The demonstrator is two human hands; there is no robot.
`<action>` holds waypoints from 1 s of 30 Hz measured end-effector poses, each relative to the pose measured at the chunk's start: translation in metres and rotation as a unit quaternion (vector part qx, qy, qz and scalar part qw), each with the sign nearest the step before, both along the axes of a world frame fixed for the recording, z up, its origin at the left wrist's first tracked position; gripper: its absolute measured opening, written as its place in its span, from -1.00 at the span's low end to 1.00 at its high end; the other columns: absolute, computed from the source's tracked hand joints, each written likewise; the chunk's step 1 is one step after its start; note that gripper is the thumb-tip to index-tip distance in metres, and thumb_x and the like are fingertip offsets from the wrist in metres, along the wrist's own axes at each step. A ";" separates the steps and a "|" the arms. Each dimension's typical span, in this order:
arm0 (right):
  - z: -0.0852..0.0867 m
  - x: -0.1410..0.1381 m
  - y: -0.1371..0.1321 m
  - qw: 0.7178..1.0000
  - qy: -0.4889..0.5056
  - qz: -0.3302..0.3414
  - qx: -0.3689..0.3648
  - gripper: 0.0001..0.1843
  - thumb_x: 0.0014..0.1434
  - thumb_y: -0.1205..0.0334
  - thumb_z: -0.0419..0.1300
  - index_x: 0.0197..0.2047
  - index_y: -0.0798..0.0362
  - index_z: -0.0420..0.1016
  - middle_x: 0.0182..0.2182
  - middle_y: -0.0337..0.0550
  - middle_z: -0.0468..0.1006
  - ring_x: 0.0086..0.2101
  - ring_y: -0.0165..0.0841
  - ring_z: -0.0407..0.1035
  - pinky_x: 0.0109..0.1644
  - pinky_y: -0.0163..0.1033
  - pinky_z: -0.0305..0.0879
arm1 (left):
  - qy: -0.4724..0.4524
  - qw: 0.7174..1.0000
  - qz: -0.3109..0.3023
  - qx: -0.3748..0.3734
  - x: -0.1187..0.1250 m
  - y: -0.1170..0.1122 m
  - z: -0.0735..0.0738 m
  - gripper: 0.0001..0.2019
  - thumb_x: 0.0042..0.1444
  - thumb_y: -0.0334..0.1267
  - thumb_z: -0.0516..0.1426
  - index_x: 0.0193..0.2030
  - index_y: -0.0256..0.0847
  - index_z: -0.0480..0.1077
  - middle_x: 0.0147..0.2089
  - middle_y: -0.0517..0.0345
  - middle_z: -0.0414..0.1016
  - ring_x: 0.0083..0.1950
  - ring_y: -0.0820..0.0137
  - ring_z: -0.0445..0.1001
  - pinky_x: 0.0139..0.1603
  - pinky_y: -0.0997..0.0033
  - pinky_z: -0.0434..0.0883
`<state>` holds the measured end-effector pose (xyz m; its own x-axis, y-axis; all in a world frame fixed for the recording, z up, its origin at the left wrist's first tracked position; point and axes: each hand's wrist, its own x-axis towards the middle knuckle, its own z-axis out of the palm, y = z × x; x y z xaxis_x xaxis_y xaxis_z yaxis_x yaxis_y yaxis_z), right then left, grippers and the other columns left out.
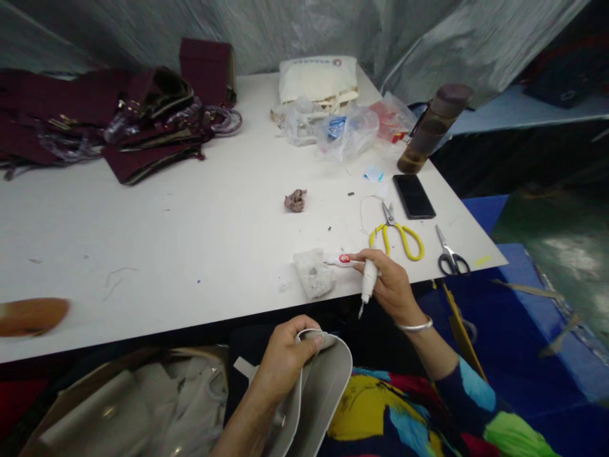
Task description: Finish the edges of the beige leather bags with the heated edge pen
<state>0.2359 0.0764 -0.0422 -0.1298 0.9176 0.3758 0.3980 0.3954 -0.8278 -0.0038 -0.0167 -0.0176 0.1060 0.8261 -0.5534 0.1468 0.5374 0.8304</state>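
My left hand (291,352) pinches the upper edge of a light grey bag (328,374), whose mouth gapes over my lap. A tool with a white-wrapped handle (370,279) and short metal tip is gripped in my right hand (387,279), tip pointing down past the table edge. At that hand's fingertips is a slim white item with a red label (343,258); whether it is held or only touched, I cannot tell. Its far end meets a crumpled whitish translucent packet (314,273). Just beyond the hand lie yellow-handled scissors (397,233).
Black-handled scissors (451,255), a phone (413,197) and a bottle (432,130) occupy the table's right side. Plastic bags (349,133), a cream bag (318,77) and maroon bags (95,108) are farther back. More grey bags (143,406) fill a box at lower left.
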 end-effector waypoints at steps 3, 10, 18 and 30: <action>-0.013 -0.001 0.026 0.992 -0.125 0.019 0.023 -0.75 0.40 0.21 0.24 0.12 -0.01 0.54 -0.13 0.00 0.57 -0.11 -0.14 0.50 -0.02 -0.07 0.45 | 0.004 1.000 -0.005 0.019 -0.001 0.000 0.001 -0.73 -0.01 -0.06 0.28 -0.38 -0.25 0.47 -0.46 0.20 0.36 -0.38 0.40 0.25 -0.32 0.41 0.18; -0.020 -0.012 0.039 0.977 -0.206 0.039 0.033 -0.71 0.31 0.24 0.32 0.09 0.02 0.56 -0.27 -0.05 0.46 -0.15 -0.11 0.39 -0.10 -0.11 0.37 | -0.002 1.000 0.010 0.019 -0.008 -0.004 -0.012 -0.73 -0.01 -0.05 0.28 -0.37 -0.25 0.47 -0.45 0.20 0.37 -0.38 0.39 0.25 -0.31 0.40 0.19; -0.015 -0.010 0.025 0.998 -0.003 -0.051 -0.028 -0.75 0.29 0.19 0.33 0.00 -0.02 0.45 -0.21 -0.19 0.54 -0.28 -0.30 0.46 -0.17 -0.21 0.44 | -0.017 1.000 0.014 0.021 -0.010 -0.005 -0.019 -0.74 0.01 -0.06 0.30 -0.35 -0.24 0.48 -0.46 0.23 0.36 -0.41 0.43 0.24 -0.33 0.42 0.20; 0.028 -0.009 -0.034 0.975 -0.198 0.086 0.048 -0.65 0.40 0.48 0.05 0.11 -0.01 0.51 -0.15 -0.04 0.68 -0.16 -0.26 0.60 -0.06 -0.21 0.52 | -0.020 1.000 0.014 -0.006 -0.006 -0.002 -0.002 -0.70 -0.02 -0.03 0.28 -0.35 -0.25 0.46 -0.44 0.20 0.36 -0.37 0.40 0.25 -0.30 0.39 0.19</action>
